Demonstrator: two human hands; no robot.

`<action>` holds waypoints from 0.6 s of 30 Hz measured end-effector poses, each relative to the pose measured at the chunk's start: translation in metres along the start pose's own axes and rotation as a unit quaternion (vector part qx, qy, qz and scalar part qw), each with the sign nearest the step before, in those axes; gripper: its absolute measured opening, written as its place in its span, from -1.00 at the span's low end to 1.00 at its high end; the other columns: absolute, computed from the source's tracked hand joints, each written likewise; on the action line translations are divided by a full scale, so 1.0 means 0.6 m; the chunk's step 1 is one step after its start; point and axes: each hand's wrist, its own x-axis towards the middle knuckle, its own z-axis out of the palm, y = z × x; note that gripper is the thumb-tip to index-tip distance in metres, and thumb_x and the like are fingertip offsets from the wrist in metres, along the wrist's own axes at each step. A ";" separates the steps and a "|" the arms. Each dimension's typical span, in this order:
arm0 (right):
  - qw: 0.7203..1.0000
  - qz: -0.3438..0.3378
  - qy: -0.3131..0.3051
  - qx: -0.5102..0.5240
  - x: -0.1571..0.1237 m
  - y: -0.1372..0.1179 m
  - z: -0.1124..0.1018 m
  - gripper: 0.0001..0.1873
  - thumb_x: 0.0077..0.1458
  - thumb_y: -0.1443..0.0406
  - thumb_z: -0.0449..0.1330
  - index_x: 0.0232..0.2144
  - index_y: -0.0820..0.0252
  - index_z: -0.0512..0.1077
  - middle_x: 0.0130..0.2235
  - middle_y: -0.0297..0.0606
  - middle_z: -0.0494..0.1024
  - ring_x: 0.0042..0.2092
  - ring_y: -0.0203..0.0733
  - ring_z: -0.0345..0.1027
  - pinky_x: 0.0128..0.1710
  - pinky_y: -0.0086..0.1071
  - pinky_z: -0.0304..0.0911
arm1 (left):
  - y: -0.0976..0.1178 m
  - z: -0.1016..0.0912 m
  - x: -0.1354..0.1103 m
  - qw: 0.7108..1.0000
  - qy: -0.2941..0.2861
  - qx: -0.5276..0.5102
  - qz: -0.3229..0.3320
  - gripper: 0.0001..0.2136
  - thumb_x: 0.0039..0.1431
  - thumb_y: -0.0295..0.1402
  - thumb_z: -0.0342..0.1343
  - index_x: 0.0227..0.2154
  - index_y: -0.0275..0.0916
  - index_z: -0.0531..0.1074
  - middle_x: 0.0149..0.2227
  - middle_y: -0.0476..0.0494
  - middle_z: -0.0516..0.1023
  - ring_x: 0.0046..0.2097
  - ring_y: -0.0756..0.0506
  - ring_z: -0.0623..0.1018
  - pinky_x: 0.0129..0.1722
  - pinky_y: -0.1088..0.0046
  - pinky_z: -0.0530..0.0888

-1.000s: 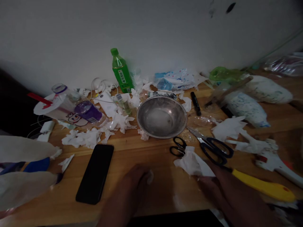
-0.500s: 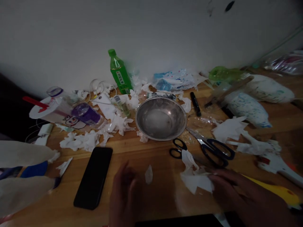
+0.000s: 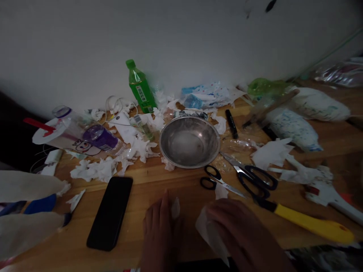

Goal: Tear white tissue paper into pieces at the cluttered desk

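Note:
My right hand (image 3: 235, 226) is closed on a crumpled white tissue (image 3: 206, 228), which hangs down over the table edge side. Part of that tissue is hidden behind the fingers. Another white piece of paper (image 3: 221, 192) pokes out just beyond the knuckles. Palm down on the wood, my left hand (image 3: 159, 226) has its fingers stretched forward and holds nothing visible. Close to its right side lies a small white scrap (image 3: 176, 207). A steel bowl (image 3: 190, 143) sits beyond both hands. Small scissors (image 3: 214, 177) and larger scissors (image 3: 255, 177) lie to its right.
A black phone (image 3: 110, 213) lies to the left. Torn tissue (image 3: 98, 169), a tilted cup (image 3: 56, 136) and a green bottle (image 3: 140, 88) stand behind. To the right are a yellow-handled tool (image 3: 312, 223), a black marker (image 3: 231, 124) and a white glue gun (image 3: 331, 192).
My right hand has moved left with the tissue, uncovering the yellow-handled tool. My left hand has turned palm down and stretched its fingers, shifting slightly right toward the scrap.

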 end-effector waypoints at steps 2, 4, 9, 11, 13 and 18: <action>0.993 -0.085 -0.046 -0.073 0.023 -0.008 0.039 -0.64 0.23 0.44 0.12 0.05 0.19 0.50 0.00 -0.19 0.62 0.00 -0.01 0.51 0.04 -0.14 0.49 | 0.003 0.003 0.001 1.000 0.019 0.006 0.010 -0.33 0.33 -0.40 0.03 0.40 -0.09 -0.13 -0.01 -0.25 0.52 -0.01 -0.30 0.50 -0.05 -0.08 0.51; 0.983 -0.120 -0.068 -0.120 0.047 -0.003 0.072 -0.50 0.13 0.59 0.08 0.10 0.29 0.46 0.06 -0.12 0.58 0.09 0.07 0.45 0.07 -0.02 0.47 | 0.000 0.004 0.000 0.999 0.030 0.009 0.011 -0.33 0.32 -0.44 0.02 0.41 -0.08 -0.12 -0.03 -0.24 0.53 -0.04 -0.29 0.50 -0.08 -0.04 0.51; 0.964 -0.173 -0.176 -0.100 0.092 0.020 0.103 -0.39 0.05 0.68 0.09 0.13 0.33 0.42 0.11 -0.16 0.56 0.14 0.01 0.40 0.13 -0.10 0.43 | -0.016 0.004 -0.004 0.999 0.034 -0.018 0.021 -0.33 0.33 -0.47 -0.01 0.41 -0.02 -0.12 -0.07 -0.19 0.53 -0.07 -0.25 0.51 -0.09 0.00 0.53; 0.961 -0.189 -0.178 -0.093 0.096 0.024 0.104 -0.43 0.09 0.67 0.12 0.14 0.34 0.41 0.09 -0.14 0.57 0.13 0.00 0.40 0.13 -0.11 0.41 | -0.023 0.003 -0.005 0.999 0.032 -0.032 0.026 -0.33 0.34 -0.45 0.00 0.41 0.01 -0.13 -0.04 -0.19 0.53 -0.04 -0.25 0.51 -0.06 -0.01 0.53; 0.962 -0.192 -0.170 -0.090 0.094 0.029 0.107 -0.47 0.12 0.65 0.15 0.13 0.32 0.42 0.07 -0.13 0.58 0.11 0.01 0.41 0.11 -0.07 0.42 | -0.028 0.001 -0.005 0.999 0.023 -0.041 0.023 -0.31 0.34 -0.44 0.02 0.41 0.06 -0.15 -0.01 -0.18 0.52 -0.02 -0.25 0.51 -0.04 -0.02 0.54; 0.966 -0.189 -0.159 -0.081 0.082 0.041 0.122 -0.49 0.12 0.63 0.20 0.10 0.27 0.44 0.04 -0.11 0.57 0.13 0.09 0.38 0.11 0.01 0.42 | -0.036 -0.002 -0.008 0.998 0.007 -0.054 0.027 -0.28 0.31 -0.47 0.06 0.40 0.13 -0.14 0.07 -0.16 0.50 0.04 -0.23 0.50 -0.01 0.03 0.55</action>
